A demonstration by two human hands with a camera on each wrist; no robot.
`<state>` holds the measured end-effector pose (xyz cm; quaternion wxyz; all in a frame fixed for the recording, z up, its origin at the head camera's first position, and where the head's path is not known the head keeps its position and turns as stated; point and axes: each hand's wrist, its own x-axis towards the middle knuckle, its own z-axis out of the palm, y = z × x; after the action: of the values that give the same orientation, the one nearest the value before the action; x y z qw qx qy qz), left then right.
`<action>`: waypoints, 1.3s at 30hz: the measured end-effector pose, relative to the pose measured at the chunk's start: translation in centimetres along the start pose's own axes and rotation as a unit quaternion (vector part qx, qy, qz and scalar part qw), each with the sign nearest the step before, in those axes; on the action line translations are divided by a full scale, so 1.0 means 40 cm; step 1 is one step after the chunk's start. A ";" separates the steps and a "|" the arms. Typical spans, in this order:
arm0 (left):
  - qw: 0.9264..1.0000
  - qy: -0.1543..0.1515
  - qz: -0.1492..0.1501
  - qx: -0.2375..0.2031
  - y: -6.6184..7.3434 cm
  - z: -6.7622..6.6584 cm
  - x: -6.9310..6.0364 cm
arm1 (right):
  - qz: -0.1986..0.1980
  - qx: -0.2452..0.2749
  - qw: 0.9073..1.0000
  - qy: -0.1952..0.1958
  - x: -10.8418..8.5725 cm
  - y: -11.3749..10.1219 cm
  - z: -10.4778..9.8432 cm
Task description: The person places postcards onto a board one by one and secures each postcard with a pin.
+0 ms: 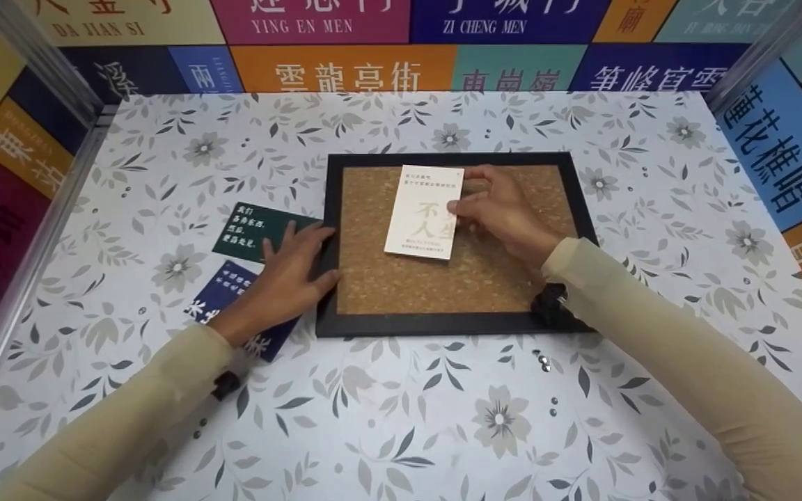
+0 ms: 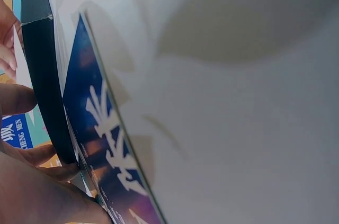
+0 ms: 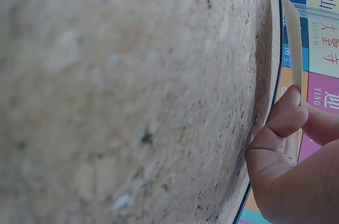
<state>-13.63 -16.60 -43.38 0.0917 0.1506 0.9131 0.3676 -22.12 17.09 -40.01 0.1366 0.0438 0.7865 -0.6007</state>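
The white card point(image 1: 420, 219) sits over the speckled cork point(image 1: 401, 285), to the left of the right hand point(image 1: 502, 212), whose grip pinches its right edge between thumb and finger. Its long axis runs near to far, the far end leaning slightly right. Of the 2 hands, the right is nearer. The left hand point(image 1: 289, 275), fingers spread apart, touches the smooth black frame point(image 1: 443, 324) near a green card point(image 1: 251, 233) and a glossy blue card point(image 1: 234, 280). Leaves and flowers pattern the table point(image 1: 373, 452).
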 end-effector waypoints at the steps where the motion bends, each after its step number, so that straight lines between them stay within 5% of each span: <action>1: 1.000 0.000 0.000 0.001 0.002 -0.001 0.000 | 0.000 0.000 1.000 0.000 0.001 -0.001 0.001; 15: 1.000 0.003 0.006 0.004 -0.018 0.006 0.006 | -0.016 0.004 0.999 -0.032 0.007 -0.013 0.025; 21: 1.000 -0.001 -0.006 0.004 0.000 -0.003 0.002 | -0.022 0.010 0.999 -0.039 0.019 -0.020 0.042; 33: 1.000 0.011 0.003 0.003 -0.043 0.015 0.015 | -0.022 0.007 0.999 -0.038 0.034 -0.037 0.078; 39: 1.000 0.006 0.002 -0.002 -0.018 0.008 0.004 | -0.029 -0.002 0.999 -0.042 0.042 -0.040 0.092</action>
<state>-13.83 -16.84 -44.09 0.0856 0.1501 0.9126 0.3704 -23.51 12.98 -39.85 0.1521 -0.0050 0.7820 -0.6044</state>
